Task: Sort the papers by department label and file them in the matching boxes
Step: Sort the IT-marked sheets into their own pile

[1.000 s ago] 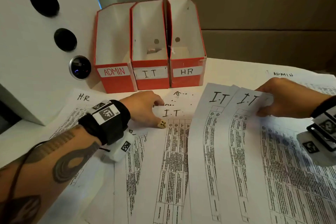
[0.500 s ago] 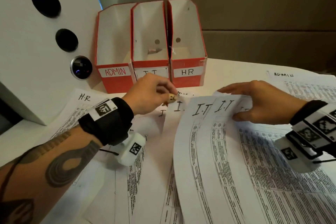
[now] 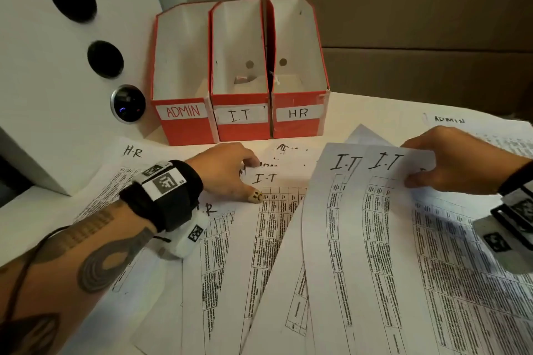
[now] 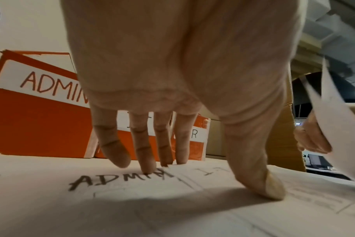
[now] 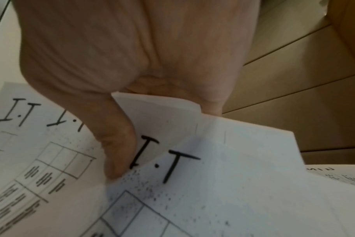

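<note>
Three orange file boxes stand at the back, labelled ADMIN point(image 3: 181, 111), I.T point(image 3: 242, 115) and HR point(image 3: 298, 112). Printed sheets with handwritten labels cover the table. My left hand point(image 3: 250, 180) lies on them with straight fingers. Its thumb point(image 4: 270, 189) presses a flat I.T sheet point(image 3: 277, 210), and its fingertips touch an ADMIN sheet point(image 4: 111, 181). My right hand point(image 3: 415, 163) pinches the top corners of two fanned I.T sheets point(image 3: 383, 210), lifted and curved above the table. The thumb point(image 5: 116, 144) lies on top of them and the fingers are hidden beneath.
A white cabinet point(image 3: 57, 66) with dark round lenses stands at the left, close to the ADMIN box. An HR sheet point(image 3: 132, 151) lies at the far left and an ADMIN sheet point(image 3: 450, 119) at the far right. Brown cardboard point(image 3: 403, 37) closes off the back.
Half a second ago my left hand was raised, pinching a sheet near the I.T box; it is now down flat on the papers. My right hand has carried its I.T sheets rightward.
</note>
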Available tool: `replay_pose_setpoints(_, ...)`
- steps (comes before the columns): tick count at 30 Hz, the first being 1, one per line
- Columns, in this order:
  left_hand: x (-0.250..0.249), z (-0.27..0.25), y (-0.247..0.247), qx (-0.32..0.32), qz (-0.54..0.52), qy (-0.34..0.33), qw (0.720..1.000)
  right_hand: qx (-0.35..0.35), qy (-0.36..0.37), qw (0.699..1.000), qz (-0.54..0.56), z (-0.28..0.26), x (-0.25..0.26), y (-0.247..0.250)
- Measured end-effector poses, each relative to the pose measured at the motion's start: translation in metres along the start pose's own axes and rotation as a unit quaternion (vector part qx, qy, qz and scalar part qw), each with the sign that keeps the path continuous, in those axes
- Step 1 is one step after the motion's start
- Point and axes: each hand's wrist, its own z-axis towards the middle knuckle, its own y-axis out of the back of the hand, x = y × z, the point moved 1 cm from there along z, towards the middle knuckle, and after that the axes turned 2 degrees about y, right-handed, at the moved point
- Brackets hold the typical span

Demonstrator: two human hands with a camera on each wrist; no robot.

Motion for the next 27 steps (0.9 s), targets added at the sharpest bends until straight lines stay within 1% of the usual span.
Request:
replay_pose_setpoints(4,-0.002,0.001,0.004,-0.044,0.034,0.007,0.998,0.0,0.012,1.0,0.0,0.003,0.006,-0.002)
replay_pose_setpoints(6,-0.005,-0.001,0.007,-0.076,0.021,0.0,0.997,-0.002,0.012,1.0,0.003,0.004,0.01,-0.003)
replay_pose_setpoints(9,-0.012,-0.003,0.014,-0.138,-0.058,-0.024,0.988,-0.003,0.025,1.0,0.004,0.006,0.018,-0.005)
replay_pose_setpoints(11,-0.022,-0.007,0.02,-0.157,-0.137,-0.037,0.977,-0.012,0.048,0.999,0.009,0.008,0.029,-0.008)
replay_pose_setpoints(14,-0.042,-0.016,0.027,-0.157,-0.242,-0.09,0.953,-0.013,0.094,0.995,0.03,0.012,0.05,-0.012)
replay_pose_setpoints(17,-0.056,-0.022,0.033,-0.157,-0.323,-0.131,0.924,0.005,0.099,0.994,0.035,0.013,0.056,-0.012)
replay_pose_setpoints(19,-0.058,-0.024,0.037,-0.16,-0.362,-0.135,0.908,0.004,0.082,0.996,0.034,0.011,0.052,-0.008)
replay_pose_setpoints(21,-0.051,-0.021,0.038,-0.15,-0.392,-0.11,0.901,0.006,0.057,0.997,0.046,0.008,0.044,-0.004)
replay_pose_setpoints(22,-0.044,-0.018,0.037,-0.137,-0.389,-0.087,0.907,0.009,0.043,0.998,0.052,0.006,0.039,-0.003)
replay_pose_setpoints(23,-0.036,-0.014,0.035,-0.118,-0.357,-0.062,0.925,0.013,0.03,0.998,0.062,0.003,0.033,-0.002)
replay_pose_setpoints(24,-0.028,-0.01,0.031,-0.094,-0.29,-0.04,0.952,0.017,0.018,0.997,0.071,0.001,0.027,-0.002)
replay_pose_setpoints(25,-0.021,-0.006,0.026,-0.066,-0.196,-0.023,0.978,0.018,0.009,0.997,0.078,-0.002,0.022,-0.001)
replay_pose_setpoints(26,-0.016,-0.003,0.02,-0.032,-0.099,-0.006,0.995,0.016,0.003,0.997,0.079,-0.004,0.019,-0.001)
replay_pose_setpoints(27,-0.012,-0.002,0.014,0.001,-0.019,0.01,1.0,0.012,0.004,0.998,0.068,-0.006,0.017,0.0)
